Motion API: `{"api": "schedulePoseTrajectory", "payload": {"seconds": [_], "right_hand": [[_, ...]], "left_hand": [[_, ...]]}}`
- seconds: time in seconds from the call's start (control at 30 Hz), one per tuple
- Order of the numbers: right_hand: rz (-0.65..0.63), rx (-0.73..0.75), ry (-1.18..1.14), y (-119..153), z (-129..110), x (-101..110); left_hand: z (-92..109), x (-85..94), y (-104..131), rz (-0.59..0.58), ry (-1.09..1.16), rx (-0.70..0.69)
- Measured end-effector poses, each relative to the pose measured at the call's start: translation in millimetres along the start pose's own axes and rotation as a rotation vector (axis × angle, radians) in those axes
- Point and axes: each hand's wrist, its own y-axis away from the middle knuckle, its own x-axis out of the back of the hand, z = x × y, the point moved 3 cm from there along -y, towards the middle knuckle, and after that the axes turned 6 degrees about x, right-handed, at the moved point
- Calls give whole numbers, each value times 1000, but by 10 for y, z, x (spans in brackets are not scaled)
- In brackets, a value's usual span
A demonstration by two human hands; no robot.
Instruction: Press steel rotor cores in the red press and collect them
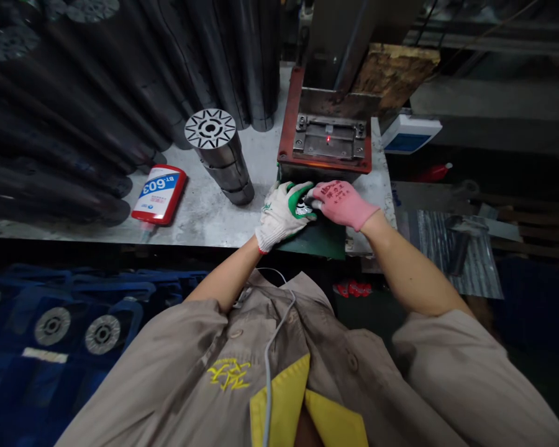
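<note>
My left hand (284, 214), in a white glove with a green palm, curls around a small slotted metal rotor core (302, 206). Its patterned face shows between the fingers; the rest is hidden. My right hand (340, 203), in a pink glove, has its fingertips closed at the right side of this core. Whether they pinch a small piece cannot be made out. Both hands are over a dark green mat (326, 242) at the bench's front edge. Left of them stands a stack of similar rotor cores (223, 158), with a zigzag slot pattern on its top.
Just behind my hands sits a metal fixture (328, 139) on a red base, with a red light spot. A red BT-603 bottle (159, 195) lies on the bench (200, 217). Long dark cylinders (168, 56) crowd the back left. Blue bins (74, 292) with cores stand lower left.
</note>
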Motion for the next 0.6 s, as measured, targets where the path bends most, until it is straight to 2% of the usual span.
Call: {"api": "schedulePoseTrajectory", "payload": {"seconds": [0.07,0.1,0.17,0.27,0.33,0.4,0.53,0.6], "right_hand": [[-81,59,57,31,-54,179],[-76,58,69,62,-64,311],[53,-13,79,109,-35,600],[259,-191,122,62,100,873],[283,-250,151,-37,181,889],[277,-248,158,-106,211,839],[267,-244,89,25,150,665],[255,-183,-4,147,60,511]], "left_hand": [[-16,22,-8,-10,7,21],[-36,37,-14,-6,13,54],[-86,73,-28,-12,29,95],[-160,157,-45,-75,102,5],[-195,228,-36,-124,177,-96],[-201,276,-9,-151,233,-156],[-134,217,40,-90,180,-88],[-95,139,37,-50,122,-38]]}}
